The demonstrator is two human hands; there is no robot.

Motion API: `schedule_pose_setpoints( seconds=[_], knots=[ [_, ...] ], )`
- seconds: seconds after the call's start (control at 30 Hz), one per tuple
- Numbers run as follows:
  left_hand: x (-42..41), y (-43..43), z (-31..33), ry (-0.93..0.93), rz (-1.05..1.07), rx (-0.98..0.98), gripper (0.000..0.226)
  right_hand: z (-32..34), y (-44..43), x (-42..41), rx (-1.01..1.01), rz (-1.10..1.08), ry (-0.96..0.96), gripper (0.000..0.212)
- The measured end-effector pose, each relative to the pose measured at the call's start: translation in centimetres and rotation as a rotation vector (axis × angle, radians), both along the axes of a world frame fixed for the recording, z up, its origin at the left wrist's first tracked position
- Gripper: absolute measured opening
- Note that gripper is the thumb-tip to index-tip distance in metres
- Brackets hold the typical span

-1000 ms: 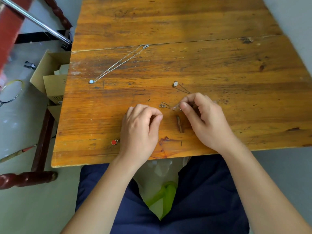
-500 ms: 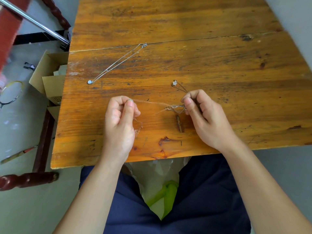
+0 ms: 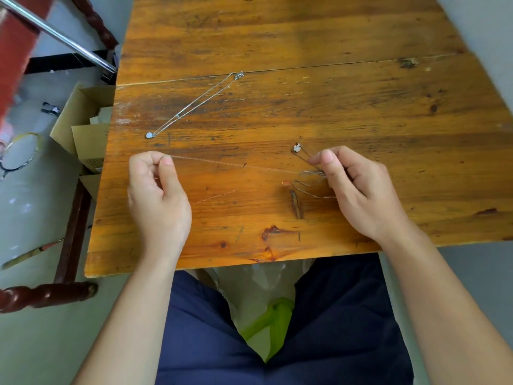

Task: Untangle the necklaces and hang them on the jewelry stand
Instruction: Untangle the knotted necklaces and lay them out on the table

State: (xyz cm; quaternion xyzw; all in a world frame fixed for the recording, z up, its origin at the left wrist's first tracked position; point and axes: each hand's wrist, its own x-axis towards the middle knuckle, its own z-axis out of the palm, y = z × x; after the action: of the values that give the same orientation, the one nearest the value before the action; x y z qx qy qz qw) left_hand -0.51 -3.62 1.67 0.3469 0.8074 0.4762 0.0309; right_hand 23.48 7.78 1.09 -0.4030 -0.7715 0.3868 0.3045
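A thin rose-gold chain (image 3: pixel 236 163) runs taut across the wooden table (image 3: pixel 305 107) between my two hands. My left hand (image 3: pixel 158 193) pinches its left end between thumb and forefinger. My right hand (image 3: pixel 358 190) pinches a small tangle of chains (image 3: pixel 312 173); silver loops trail below it and a small white pendant (image 3: pixel 296 148) lies just above. A separate silver necklace with a pale round pendant (image 3: pixel 150 135) lies stretched out diagonally at the upper left. No jewelry stand is in view.
The table's near edge (image 3: pixel 222 263) is just above my lap, where a clear bag with green inside (image 3: pixel 266 315) rests. Cardboard boxes (image 3: pixel 83 134), a dark wooden chair leg (image 3: pixel 50 295) and a metal pole (image 3: pixel 61 34) are off the table's left side.
My left hand has moved left and up, drawing the rose-gold chain out of the tangle until it is taut. My right hand has stayed on the tangle.
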Motion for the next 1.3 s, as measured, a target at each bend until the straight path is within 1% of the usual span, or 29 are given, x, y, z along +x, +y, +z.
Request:
schedule_pose_setpoints(
  seconds=[0.17, 0.37, 0.53, 0.6, 0.67, 0.77, 0.87, 0.97, 1.07, 1.3],
  knots=[
    [-1.4, -0.2, -0.4, 0.134, 0.096, -0.075, 0.015, -0.7, 0.5, 0.9, 0.099, 0.044, -0.120, 0.019],
    [-1.7, -0.6, -0.6, 0.273, 0.136, -0.229, 0.019, -1.6, 0.3, 0.9, 0.242, 0.081, -0.250, 0.024],
    [-0.3, -0.3, -1.1, 0.348, -0.032, -0.260, 0.018, -2.0, 0.0, 0.6, 0.287, 0.086, -0.272, 0.019],
    [1.0, 0.0, -1.2, 0.379, -0.108, -0.293, 0.019, -2.1, 0.0, 0.5, 0.287, 0.080, -0.272, 0.019],
    [2.4, 0.2, -1.3, 0.403, -0.190, -0.280, 0.022, -2.2, -0.1, 0.5, 0.289, 0.076, -0.262, 0.020],
    [4.7, 0.7, -1.5, 0.399, -0.284, -0.238, 0.026, -2.4, -0.1, 0.5, 0.293, 0.069, -0.250, 0.021],
    [6.0, 1.2, -1.7, 0.387, -0.340, -0.258, 0.032, -2.4, -0.1, 0.4, 0.298, 0.061, -0.243, 0.020],
    [6.0, 1.3, -1.9, 0.384, -0.371, -0.246, 0.025, -2.4, -0.1, 0.3, 0.302, 0.062, -0.247, 0.019],
    [4.9, 0.5, -2.0, 0.398, -0.329, -0.233, 0.021, -2.5, -0.1, 0.4, 0.310, 0.060, -0.252, 0.017],
    [1.4, -2.2, -1.7, 0.374, -0.117, -0.299, 0.013, -2.1, -0.3, 0.4, 0.299, 0.056, -0.267, 0.023]
  ],
)
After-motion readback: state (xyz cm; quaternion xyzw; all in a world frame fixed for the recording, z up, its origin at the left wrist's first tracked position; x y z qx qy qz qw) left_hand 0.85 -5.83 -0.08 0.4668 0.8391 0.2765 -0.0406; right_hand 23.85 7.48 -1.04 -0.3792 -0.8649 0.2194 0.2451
